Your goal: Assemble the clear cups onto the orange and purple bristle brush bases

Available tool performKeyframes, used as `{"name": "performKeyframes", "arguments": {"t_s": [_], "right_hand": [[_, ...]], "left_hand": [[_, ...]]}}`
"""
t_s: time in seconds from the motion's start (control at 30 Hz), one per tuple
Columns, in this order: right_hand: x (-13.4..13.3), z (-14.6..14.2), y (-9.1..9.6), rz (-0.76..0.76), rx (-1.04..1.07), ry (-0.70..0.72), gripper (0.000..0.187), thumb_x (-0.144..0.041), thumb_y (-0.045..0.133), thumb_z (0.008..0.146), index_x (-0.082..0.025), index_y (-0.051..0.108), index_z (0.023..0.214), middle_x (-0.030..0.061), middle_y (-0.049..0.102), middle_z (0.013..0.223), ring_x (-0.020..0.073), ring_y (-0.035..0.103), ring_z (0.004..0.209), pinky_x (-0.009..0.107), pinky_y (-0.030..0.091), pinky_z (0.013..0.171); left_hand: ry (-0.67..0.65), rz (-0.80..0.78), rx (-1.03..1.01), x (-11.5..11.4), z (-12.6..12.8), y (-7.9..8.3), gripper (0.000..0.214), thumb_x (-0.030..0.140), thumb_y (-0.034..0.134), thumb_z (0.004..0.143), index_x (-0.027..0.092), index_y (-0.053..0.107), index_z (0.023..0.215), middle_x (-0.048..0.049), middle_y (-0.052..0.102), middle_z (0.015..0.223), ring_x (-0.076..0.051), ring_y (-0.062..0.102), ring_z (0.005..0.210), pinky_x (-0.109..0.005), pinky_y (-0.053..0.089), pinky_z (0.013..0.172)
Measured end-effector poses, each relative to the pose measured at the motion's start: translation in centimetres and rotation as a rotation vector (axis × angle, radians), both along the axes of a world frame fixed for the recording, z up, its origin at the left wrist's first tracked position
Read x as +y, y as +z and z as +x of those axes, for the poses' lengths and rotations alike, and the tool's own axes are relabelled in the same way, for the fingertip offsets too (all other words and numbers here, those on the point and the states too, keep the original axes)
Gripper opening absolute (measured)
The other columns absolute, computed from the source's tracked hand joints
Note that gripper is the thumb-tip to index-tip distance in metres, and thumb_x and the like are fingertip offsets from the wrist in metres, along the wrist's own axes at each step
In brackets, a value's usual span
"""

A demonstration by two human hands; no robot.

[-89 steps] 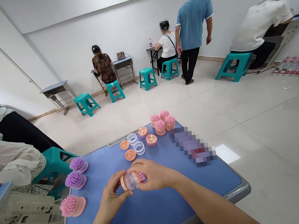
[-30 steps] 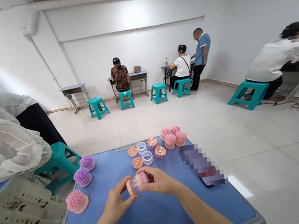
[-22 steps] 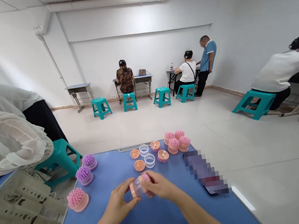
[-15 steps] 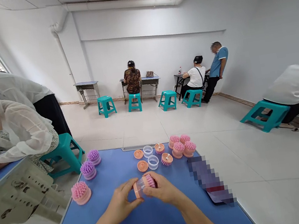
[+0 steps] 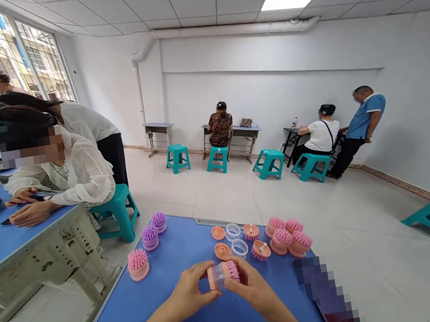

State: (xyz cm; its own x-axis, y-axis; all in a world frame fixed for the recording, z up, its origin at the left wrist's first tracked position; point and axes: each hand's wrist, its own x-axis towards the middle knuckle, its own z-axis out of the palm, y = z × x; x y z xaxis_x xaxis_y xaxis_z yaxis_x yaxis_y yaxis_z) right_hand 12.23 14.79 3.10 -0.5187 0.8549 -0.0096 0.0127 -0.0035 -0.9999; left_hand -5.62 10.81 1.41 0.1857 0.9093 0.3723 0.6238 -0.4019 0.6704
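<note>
left hand (image 5: 188, 290) and right hand (image 5: 251, 286) are clasping a pink bristle brush (image 5: 223, 273) tightly between them above the blue table (image 5: 142, 319); finished purple brushes (image 5: 150, 237) are standing left of the grip, while loose orange discs (image 5: 222, 252) and clear rings (image 5: 239, 248) are lying just ahead of it.

Left hand (image 5: 188, 286), right hand (image 5: 251, 288) — both curled, facing each other, close
</note>
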Motion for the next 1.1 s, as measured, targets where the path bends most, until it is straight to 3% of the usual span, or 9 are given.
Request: {"name": "performKeyframes", "arguments": {"t_s": [0.13,0.3,0.37,0.5,0.67,0.8,0.9,1.03,1.1], "right_hand": [[0.30,-0.14,-0.61,-0.113,-0.155,-0.022,0.055,-0.067,0.053,0.065,-0.014,0.056,0.083,0.0011,0.056,0.065,0.0145,0.055,0.055,0.029,0.045,0.054],[0.22,0.37,-0.28,-0.001,-0.009,0.056,0.061,-0.050,0.070,0.062,-0.023,0.049,0.112,0.0065,0.055,0.111,0.0208,0.056,0.095,0.032,0.046,0.079],[0.34,0.39,-0.35,0.026,-0.004,0.056,0.057,-0.049,0.071,0.061,-0.021,0.053,0.107,0.0059,0.058,0.102,0.0203,0.057,0.090,0.033,0.045,0.080],[0.55,0.19,-0.79,-0.120,-0.129,-0.007,0.055,-0.066,0.051,0.068,-0.015,0.060,0.085,0.0026,0.057,0.070,0.0158,0.056,0.060,0.033,0.048,0.059],[0.26,0.44,-0.17,-0.063,0.006,0.047,0.066,-0.049,0.070,0.062,-0.023,0.046,0.118,0.0059,0.056,0.106,0.0192,0.056,0.092,0.032,0.046,0.078],[0.24,0.27,0.14,-0.075,-0.060,0.023,0.047,-0.054,0.064,0.066,-0.015,0.059,0.092,0.0032,0.058,0.080,0.0152,0.057,0.069,0.030,0.048,0.066],[0.32,0.26,0.08,-0.150,-0.149,0.003,0.054,-0.065,0.047,0.072,-0.013,0.059,0.081,0.0015,0.055,0.067,0.0129,0.053,0.053,0.030,0.047,0.054],[0.35,0.71,0.01,-0.066,-0.076,0.065,0.057,-0.050,0.067,0.065,-0.021,0.051,0.112,0.0050,0.058,0.100,0.0179,0.058,0.085,0.032,0.047,0.074],[0.36,0.73,-0.13,-0.003,-0.066,0.090,0.057,-0.042,0.073,0.061,-0.021,0.053,0.110,0.0035,0.058,0.099,0.0177,0.057,0.085,0.030,0.046,0.075]], "left_hand": [[-0.049,0.056,0.012,0.07,-0.33,-0.35,0.054,0.027,0.071,0.064,0.021,0.052,0.115,-0.0091,0.063,0.111,-0.025,0.060,0.100,-0.034,0.048,0.087],[-0.022,0.066,0.001,0.09,-0.46,-0.13,0.052,0.028,0.070,0.066,0.021,0.053,0.115,-0.0088,0.064,0.110,-0.024,0.060,0.099,-0.034,0.048,0.086],[-0.046,0.072,-0.001,0.10,-0.52,-0.11,0.052,0.028,0.069,0.066,0.022,0.053,0.115,-0.0086,0.063,0.111,-0.024,0.060,0.100,-0.033,0.048,0.086],[-0.077,0.079,0.003,0.17,-0.66,-0.28,0.053,0.027,0.069,0.067,0.023,0.052,0.116,-0.0087,0.062,0.113,-0.024,0.059,0.102,-0.035,0.047,0.088],[-0.042,0.044,0.005,0.35,-0.77,-0.26,0.053,0.028,0.070,0.066,0.021,0.053,0.115,-0.0093,0.062,0.113,-0.024,0.059,0.102,-0.035,0.047,0.088],[-0.077,0.048,0.005,0.29,-0.79,-0.09,0.052,0.026,0.069,0.066,0.022,0.053,0.116,-0.0085,0.062,0.114,-0.024,0.059,0.102,-0.035,0.047,0.088],[-0.088,0.047,0.006,0.25,-0.78,0.01,0.052,0.027,0.068,0.067,0.024,0.052,0.116,-0.0076,0.062,0.115,-0.024,0.058,0.103,-0.036,0.046,0.089],[-0.066,0.013,0.007,0.31,-0.86,0.06,0.052,0.028,0.068,0.068,0.023,0.052,0.117,-0.0084,0.061,0.115,-0.023,0.058,0.103,-0.036,0.046,0.089],[-0.081,0.006,0.028,0.34,-0.94,0.01,0.053,0.028,0.068,0.068,0.023,0.051,0.118,-0.0088,0.061,0.116,-0.023,0.058,0.103,-0.036,0.047,0.088]]}}
